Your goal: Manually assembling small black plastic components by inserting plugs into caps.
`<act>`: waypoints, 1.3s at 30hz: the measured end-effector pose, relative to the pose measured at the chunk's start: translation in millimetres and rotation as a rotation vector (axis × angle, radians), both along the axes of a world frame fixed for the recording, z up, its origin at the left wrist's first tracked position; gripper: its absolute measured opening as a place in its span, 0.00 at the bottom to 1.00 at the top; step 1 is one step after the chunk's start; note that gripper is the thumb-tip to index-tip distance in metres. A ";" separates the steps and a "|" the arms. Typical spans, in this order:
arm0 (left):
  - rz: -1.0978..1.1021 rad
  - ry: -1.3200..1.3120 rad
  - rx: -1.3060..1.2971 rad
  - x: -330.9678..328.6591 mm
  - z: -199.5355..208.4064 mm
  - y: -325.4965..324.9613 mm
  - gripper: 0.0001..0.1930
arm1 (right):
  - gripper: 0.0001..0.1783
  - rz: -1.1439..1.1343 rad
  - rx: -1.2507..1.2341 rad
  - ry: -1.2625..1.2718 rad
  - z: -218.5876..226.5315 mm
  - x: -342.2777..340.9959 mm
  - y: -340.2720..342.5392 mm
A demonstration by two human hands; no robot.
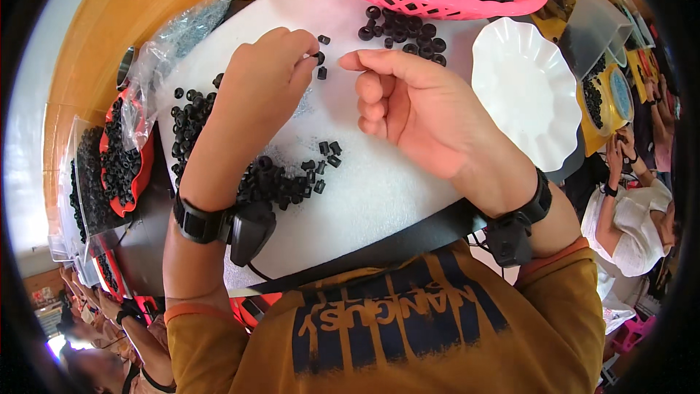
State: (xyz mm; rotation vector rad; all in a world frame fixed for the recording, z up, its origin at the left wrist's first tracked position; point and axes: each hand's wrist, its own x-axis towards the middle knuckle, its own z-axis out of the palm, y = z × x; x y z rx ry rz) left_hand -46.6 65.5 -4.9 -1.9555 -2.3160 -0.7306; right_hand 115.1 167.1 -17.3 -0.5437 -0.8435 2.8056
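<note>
Over the white board [394, 197], my left hand [266, 76] is closed, its thumb and fingertips pinched around a small black round part [319, 58]. Two more small black parts, one a short piece [321, 73], lie beside those fingertips. Across a short gap, my right hand [423, 106] is half curled with its palm showing. Its topmost digit points toward the left hand, and nothing is visible in it. Below my left wrist is a heap of black spool-like pieces [281, 184]. Rounder black parts [191, 122] are heaped left of my left forearm.
A pink basket [437, 6] full of black parts stands at the far edge, with loose round parts [408, 31] before it. A white scalloped dish [523, 95] sits right. Left are a red tray [146, 168], plastic bag [157, 66] and clear bin [95, 175]. Other people work on both sides.
</note>
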 end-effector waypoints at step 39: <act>-0.028 -0.363 0.148 41.7 20.8 -38.5 0.17 | 0.17 0.079 0.236 0.158 0.3 1.8 -13.9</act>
